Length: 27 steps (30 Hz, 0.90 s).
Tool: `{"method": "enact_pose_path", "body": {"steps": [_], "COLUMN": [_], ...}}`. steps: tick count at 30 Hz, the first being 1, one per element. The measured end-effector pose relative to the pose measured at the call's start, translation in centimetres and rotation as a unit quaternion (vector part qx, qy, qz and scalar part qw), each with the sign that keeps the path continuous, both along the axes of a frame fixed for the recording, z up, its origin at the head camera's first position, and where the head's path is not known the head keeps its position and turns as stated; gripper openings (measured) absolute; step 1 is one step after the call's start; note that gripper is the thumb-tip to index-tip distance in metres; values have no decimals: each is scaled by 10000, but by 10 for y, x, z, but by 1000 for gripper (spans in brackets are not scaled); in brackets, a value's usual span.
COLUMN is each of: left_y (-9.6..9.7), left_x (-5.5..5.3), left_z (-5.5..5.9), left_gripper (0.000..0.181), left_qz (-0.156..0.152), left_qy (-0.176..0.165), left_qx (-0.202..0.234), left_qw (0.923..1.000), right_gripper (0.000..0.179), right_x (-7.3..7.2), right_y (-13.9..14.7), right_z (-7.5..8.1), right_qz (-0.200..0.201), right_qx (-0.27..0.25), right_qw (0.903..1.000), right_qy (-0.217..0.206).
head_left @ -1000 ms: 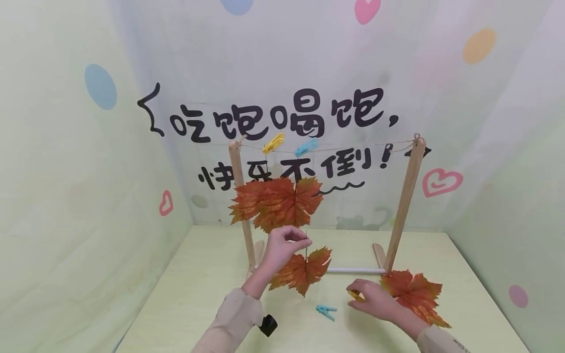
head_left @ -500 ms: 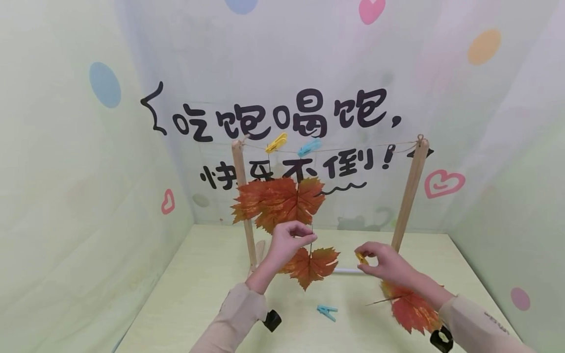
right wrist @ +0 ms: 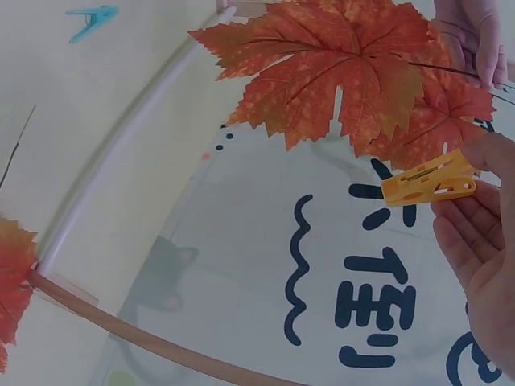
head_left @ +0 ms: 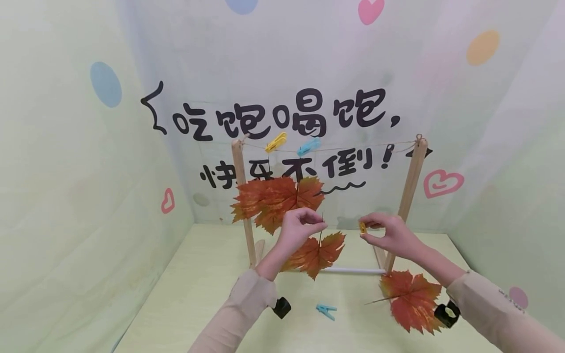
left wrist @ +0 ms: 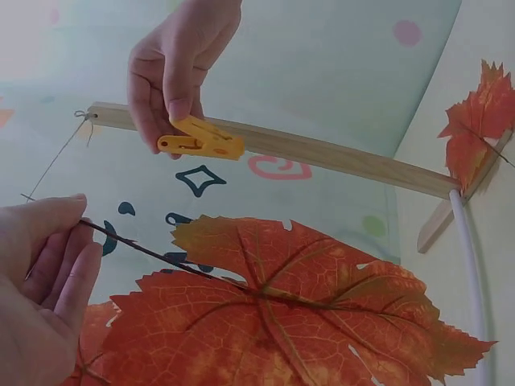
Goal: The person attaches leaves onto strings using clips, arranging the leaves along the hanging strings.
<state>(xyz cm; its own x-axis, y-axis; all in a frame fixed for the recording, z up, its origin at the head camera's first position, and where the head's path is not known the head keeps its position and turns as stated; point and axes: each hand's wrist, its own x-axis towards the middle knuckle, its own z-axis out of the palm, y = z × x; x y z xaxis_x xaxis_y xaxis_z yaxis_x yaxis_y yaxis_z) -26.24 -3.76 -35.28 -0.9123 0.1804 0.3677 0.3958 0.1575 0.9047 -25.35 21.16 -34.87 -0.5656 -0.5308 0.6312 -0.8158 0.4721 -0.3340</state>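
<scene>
My left hand (head_left: 302, 228) pinches the thin dark stem of an orange-red maple-like leaf (head_left: 319, 252), which hangs below the fingers, above the table. To the right, my right hand (head_left: 392, 234) holds a yellow clothespin (head_left: 363, 228) between thumb and fingers, as the left wrist view also shows. Both hands are below the string (head_left: 344, 148) tied between two wooden posts. On that string, a yellow clothespin (head_left: 276, 142) and a blue clothespin (head_left: 309, 146) hold two overlapping leaves (head_left: 278, 198) by their stems.
A blue clothespin (head_left: 326, 311) lies on the table (head_left: 185, 304) in front. Another leaf (head_left: 412, 299) lies at the right, near the foot of the right post (head_left: 410, 186). The left post (head_left: 243, 196) and a white rod (head_left: 353, 270) complete the frame.
My right hand has risen from beside the table leaf with the yellow clothespin, toward the string. My left hand has moved slightly up and right, carrying the leaf.
</scene>
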Motion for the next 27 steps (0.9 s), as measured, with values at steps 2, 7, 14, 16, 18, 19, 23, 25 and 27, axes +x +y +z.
{"method": "enact_pose_path", "body": {"steps": [2, 7, 14, 16, 18, 19, 23, 25, 27], "left_y": [4, 12, 22, 24, 26, 28, 31, 32, 33], "left_x": [-1, -7, -17, -18, -18, -17, -16, -14, -11], "left_z": [4, 14, 29, 33, 36, 37, 41, 43, 47], "left_gripper": [14, 16, 17, 17, 18, 19, 21, 21, 21], "left_qz": [-3, 46, -26, -73, -125, -173, -298, -386, -439], "left_qy": [-45, -186, -189, -242, -298, -340, -367, -359, -348], "left_qx": [56, 280, 689, 814, 905, 961, 1054, 1082, 1070], "left_qw": [10000, 9994, 9974, 9964, 9954, 9946, 9933, 9927, 9927], "right_gripper": [29, 29, 32, 33, 34, 35, 38, 39, 39], "right_x": [-2, -6, -10, -10, -10, -10, -11, -11, -12], "right_y": [0, -1, -5, -5, -5, -6, -6, -5, -5], "right_z": [6, 19, 34, 36, 38, 39, 43, 45, 47], "right_qz": [-24, -48, -177, -211, -226, -239, -228, -229, -218], "right_qx": [-62, -199, -560, -614, -641, -655, -766, -828, -862], "right_qw": [10000, 9991, 9968, 9964, 9958, 9954, 9924, 9909, 9900], "right_qy": [73, 370, 540, 536, 608, 661, 933, 1040, 1095]}}
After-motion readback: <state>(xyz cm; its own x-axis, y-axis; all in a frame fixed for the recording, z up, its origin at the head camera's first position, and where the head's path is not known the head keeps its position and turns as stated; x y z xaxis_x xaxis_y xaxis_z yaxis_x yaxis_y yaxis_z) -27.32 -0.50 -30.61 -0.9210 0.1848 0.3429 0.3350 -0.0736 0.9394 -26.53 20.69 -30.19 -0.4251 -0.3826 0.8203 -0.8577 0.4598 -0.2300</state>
